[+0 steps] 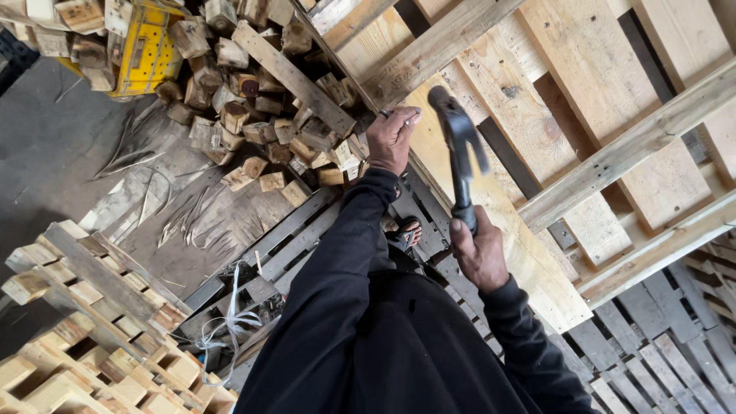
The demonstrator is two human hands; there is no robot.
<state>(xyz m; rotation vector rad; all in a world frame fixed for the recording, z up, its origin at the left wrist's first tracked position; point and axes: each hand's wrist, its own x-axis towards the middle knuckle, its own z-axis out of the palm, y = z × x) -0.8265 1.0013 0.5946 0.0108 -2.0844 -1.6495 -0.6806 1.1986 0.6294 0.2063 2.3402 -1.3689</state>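
Two hands at pallet (537, 115) — right hand (479, 253) gripping hammer (460, 149), left hand (392, 138) pinching nail (386, 114)

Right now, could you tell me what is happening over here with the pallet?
A person in dark sleeves is working on a wooden pallet that stands tilted in front of them. The right hand grips a dark claw hammer, raised with its head near the boards. The left hand pinches a nail against the pallet's edge. Wooden blocks are heaped behind, beside a yellow crate.
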